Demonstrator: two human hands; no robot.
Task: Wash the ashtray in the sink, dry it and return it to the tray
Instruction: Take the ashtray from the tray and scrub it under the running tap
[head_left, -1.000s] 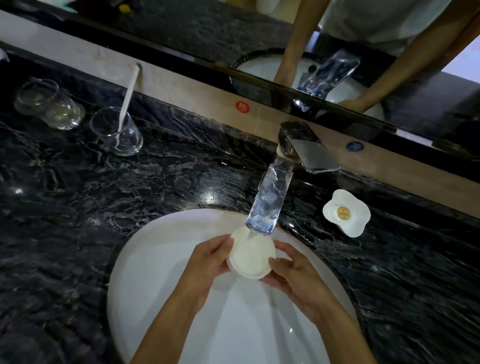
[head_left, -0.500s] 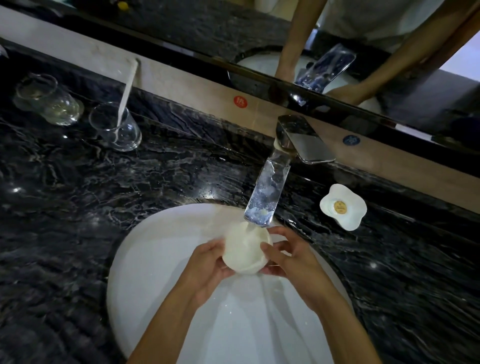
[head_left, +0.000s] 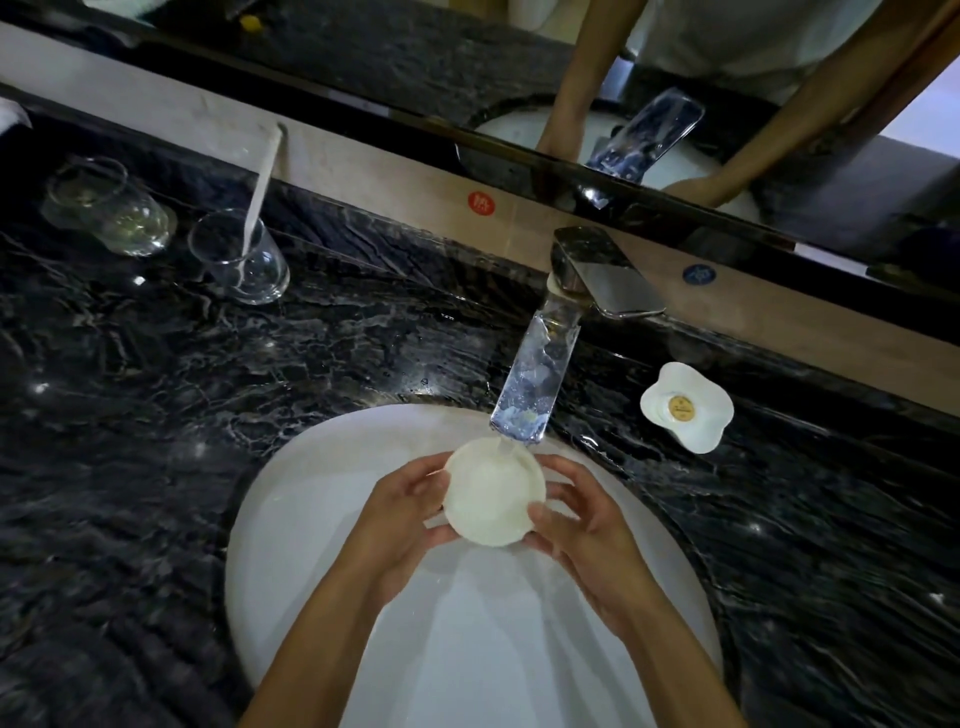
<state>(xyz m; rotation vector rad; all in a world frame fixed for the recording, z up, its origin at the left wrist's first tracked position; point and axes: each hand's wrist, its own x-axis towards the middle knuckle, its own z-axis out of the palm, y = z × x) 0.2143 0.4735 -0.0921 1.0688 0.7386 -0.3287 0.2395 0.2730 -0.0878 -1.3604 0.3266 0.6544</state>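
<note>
A round white ashtray (head_left: 491, 491) is held over the white sink basin (head_left: 311, 519), directly under the spout of the glass-and-chrome faucet (head_left: 540, 384). Water runs from the spout onto its upper rim. My left hand (head_left: 402, 512) grips the ashtray's left edge, thumb on top. My right hand (head_left: 582, 525) holds its right edge with fingers curled around the rim. The ashtray faces me, tilted. No tray is in view.
Black marble counter (head_left: 260, 374) surrounds the basin. A flower-shaped white dish (head_left: 691, 415) with a small round soap sits right of the faucet. Two clear glasses (head_left: 244, 260) (head_left: 106, 208) stand at back left, one holding a white toothbrush. A mirror (head_left: 519, 67) runs along the back.
Both hands have turned the ashtray under the running water, shifting grip around its rim; it now faces me more fully.
</note>
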